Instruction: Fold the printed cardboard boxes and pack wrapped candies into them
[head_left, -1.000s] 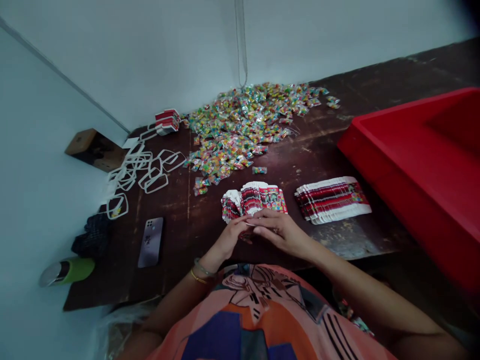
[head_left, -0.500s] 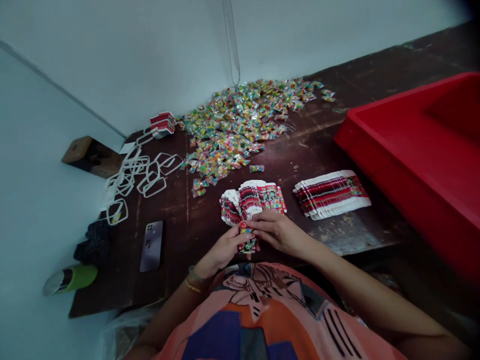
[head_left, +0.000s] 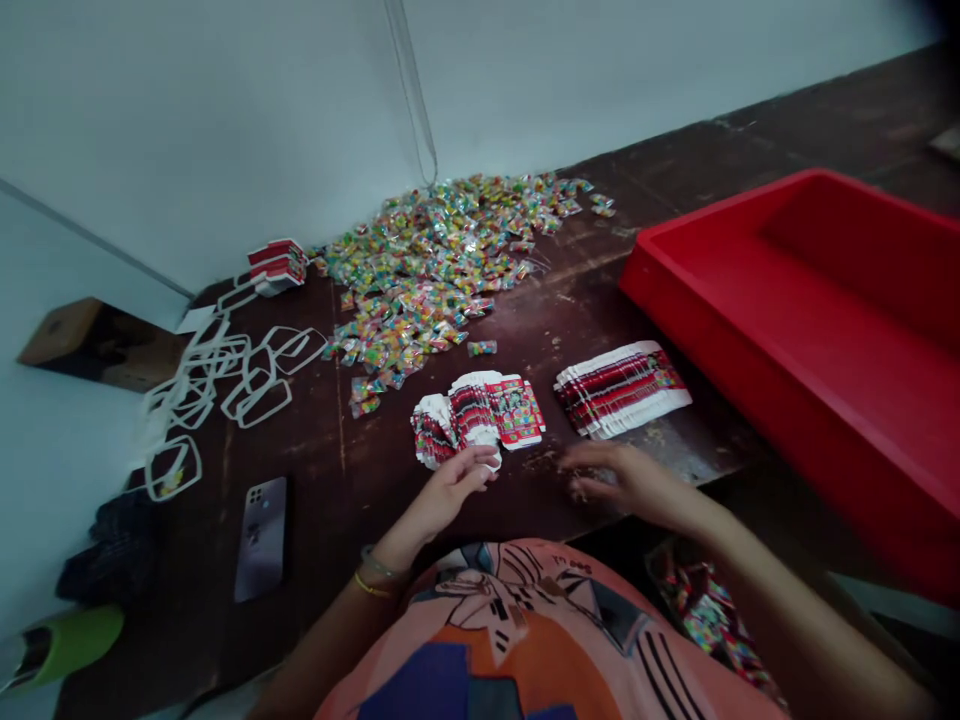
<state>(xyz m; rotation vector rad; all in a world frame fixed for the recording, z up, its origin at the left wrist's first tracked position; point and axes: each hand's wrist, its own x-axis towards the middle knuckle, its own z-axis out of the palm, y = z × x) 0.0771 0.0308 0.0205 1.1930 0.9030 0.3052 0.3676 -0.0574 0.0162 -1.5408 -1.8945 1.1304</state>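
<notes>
While left hand (head_left: 452,486) seemingly touches cartons (head_left: 474,408) | right hand (head_left: 628,482) hovers, blurred

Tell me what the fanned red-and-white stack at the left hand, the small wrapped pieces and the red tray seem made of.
Fanned stack: probably thin printed card; flat, crisp-edged pieces, finish hard to judge. Wrapped pieces: likely clear, shiny plastic film, from bright glints and colours showing through. Red tray: likely moulded plastic, smooth, fairly matt; even colour, rounded corners.
</notes>
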